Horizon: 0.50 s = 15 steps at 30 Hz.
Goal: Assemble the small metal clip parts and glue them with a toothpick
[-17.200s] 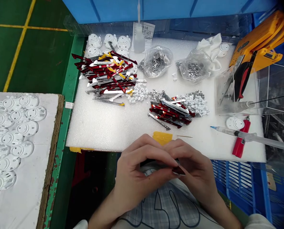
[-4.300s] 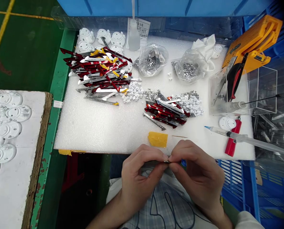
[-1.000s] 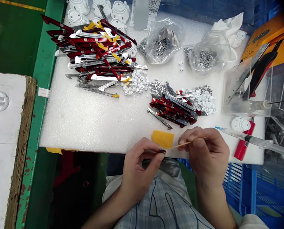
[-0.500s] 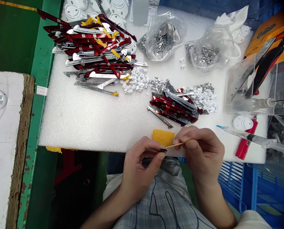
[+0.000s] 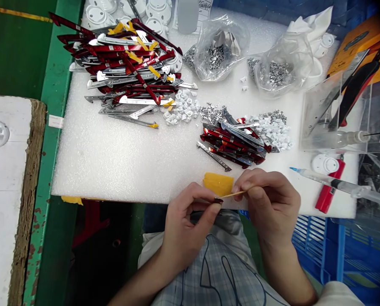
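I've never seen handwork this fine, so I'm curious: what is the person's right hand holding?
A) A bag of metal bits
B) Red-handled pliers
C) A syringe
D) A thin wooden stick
D. The right hand pinches a thin wooden stick, whose tip reaches a small dark piece held in the left hand.

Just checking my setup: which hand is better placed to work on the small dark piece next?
Probably the right hand: its thin wooden stick reaches the small dark piece, while the left hand is busy pinching that piece.

txt: paper note (image 5: 200,5) illegible | orange tool label (image 5: 355,41) too small
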{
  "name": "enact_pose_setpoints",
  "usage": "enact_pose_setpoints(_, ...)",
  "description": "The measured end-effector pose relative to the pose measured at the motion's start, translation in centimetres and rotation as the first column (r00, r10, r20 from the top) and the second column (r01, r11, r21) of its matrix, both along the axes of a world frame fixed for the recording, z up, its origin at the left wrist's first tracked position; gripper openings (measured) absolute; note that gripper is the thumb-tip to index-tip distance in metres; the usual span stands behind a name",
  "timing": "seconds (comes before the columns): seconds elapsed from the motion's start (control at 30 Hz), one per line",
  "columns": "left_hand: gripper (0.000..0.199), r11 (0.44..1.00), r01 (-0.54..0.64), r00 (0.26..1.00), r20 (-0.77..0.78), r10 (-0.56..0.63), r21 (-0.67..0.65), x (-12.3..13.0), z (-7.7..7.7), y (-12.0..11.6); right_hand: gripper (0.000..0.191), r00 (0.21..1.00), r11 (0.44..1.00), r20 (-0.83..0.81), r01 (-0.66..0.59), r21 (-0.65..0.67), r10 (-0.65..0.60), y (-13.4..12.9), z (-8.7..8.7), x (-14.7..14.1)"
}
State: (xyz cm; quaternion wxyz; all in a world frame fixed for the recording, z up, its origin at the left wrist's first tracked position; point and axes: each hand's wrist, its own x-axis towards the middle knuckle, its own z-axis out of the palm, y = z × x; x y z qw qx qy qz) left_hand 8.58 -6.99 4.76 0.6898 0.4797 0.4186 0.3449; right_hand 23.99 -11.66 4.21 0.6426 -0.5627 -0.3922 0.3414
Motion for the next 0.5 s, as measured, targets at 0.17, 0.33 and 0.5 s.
enact_pose_setpoints(0.17,0.012,1.000,0.000,1.000,-0.004,0.000,-0.011,-0.07,0.13,0.01,0.009,1.000,1.000,0.008,0.005,-0.007,-0.005,-0.04,0.02,0.06)
enact_pose_setpoints(0.33,0.007,1.000,0.009,1.000,-0.029,-0.009,-0.025,-0.15,0.19,0.12,0.012,0.999,1.000,0.036,0.021,-0.021,-0.020,-0.10,-0.03,0.03)
enact_pose_setpoints(0.5,0.008,0.999,-0.007,1.000,-0.007,0.007,-0.053,-0.17,0.24,0.26,0.011,0.992,0.997,0.098,0.083,-0.002,-0.082,-0.45,0.41,0.65)
